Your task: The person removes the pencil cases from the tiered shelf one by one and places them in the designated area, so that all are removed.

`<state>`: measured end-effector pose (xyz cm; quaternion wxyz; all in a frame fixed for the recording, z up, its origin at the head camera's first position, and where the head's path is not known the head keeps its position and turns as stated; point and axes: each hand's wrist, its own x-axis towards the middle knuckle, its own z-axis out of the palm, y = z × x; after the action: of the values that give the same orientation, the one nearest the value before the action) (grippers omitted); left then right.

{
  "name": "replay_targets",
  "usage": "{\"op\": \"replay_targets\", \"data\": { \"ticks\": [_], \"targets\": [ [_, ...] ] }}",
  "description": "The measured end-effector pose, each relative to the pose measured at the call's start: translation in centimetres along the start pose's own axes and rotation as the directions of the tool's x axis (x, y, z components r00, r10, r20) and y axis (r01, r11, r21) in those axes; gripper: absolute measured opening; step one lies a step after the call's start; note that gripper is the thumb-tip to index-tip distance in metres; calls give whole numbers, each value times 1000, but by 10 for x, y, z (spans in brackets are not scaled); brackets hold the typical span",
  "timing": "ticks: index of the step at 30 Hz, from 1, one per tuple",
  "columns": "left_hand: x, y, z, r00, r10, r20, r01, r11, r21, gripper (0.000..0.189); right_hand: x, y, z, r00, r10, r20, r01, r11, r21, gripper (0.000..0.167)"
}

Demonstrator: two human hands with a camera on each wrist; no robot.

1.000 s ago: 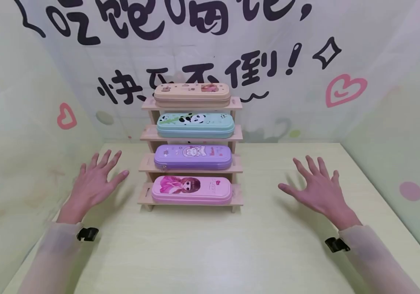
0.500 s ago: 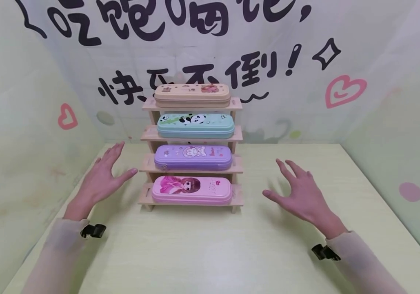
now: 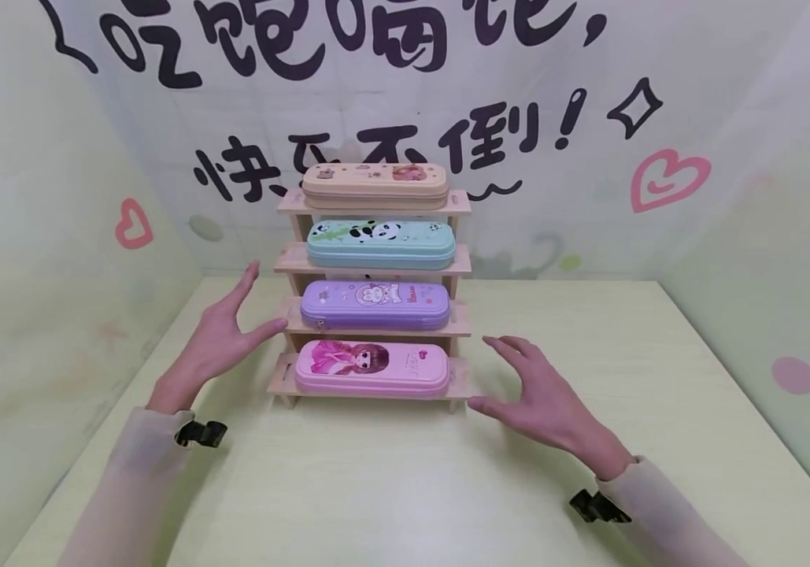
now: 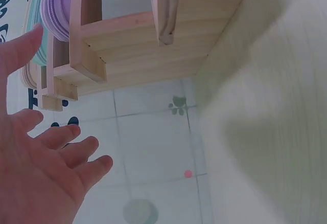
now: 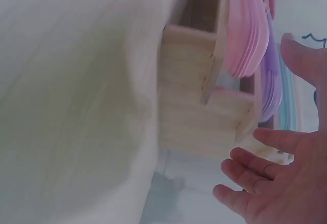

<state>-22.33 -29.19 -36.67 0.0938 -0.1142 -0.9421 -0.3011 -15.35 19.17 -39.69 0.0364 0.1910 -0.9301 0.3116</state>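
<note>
A stepped wooden rack carries one long zipped pencil case per tier. From the top down they are a beige case, a mint case with a panda, a purple case and a pink case with a doll picture. My left hand is beside the rack's left side, fingers extended, thumb tip close to the purple case's tier. To the right of the bottom tier, my right hand has its thumb spread from its fingers, the thumb tip near the shelf end. Neither hand holds anything.
The rack stands on a pale wood-grain table. Behind it hangs a white sheet with large black lettering and pink hearts. Light side walls border the table on the left and right. Each wrist wears a dark strap-on device.
Both hands have moved inward toward the rack from either side, turning so their palms face it. The pencil cases and rack keep their places; the head view has shifted slightly.
</note>
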Motion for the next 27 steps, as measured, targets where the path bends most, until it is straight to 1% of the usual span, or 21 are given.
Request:
{"op": "replay_targets", "data": {
  "ticks": [4, 9, 13, 17, 21, 27],
  "targets": [
    [3, 2, 3, 1000, 15, -8, -15, 1000, -19, 105, 5, -13, 6, 999, -43, 23, 42, 998, 55, 94],
    [4, 5, 6, 999, 35, -9, -35, 996, -77, 108, 13, -25, 12, 995, -89, 38, 85, 993, 88, 91],
    [6, 4, 8, 999, 50, -14, -52, 991, -124, 111, 20, -32, 19, 991, -127, 33, 123, 987, 101, 89],
    [8, 2, 10, 999, 53, -11, -54, 984, -171, 112, 24, -36, 25, 988, -155, 19, 152, 982, 113, 87],
    [11, 2, 10, 998, 68, -16, -70, 974, -218, 111, 26, -38, 28, 987, -159, 6, 157, 980, 119, 87],
    [13, 3, 10, 996, 85, -19, -87, 966, -242, 110, 29, -39, 35, 989, -145, -8, 145, 979, 142, 88]
  ]
}}
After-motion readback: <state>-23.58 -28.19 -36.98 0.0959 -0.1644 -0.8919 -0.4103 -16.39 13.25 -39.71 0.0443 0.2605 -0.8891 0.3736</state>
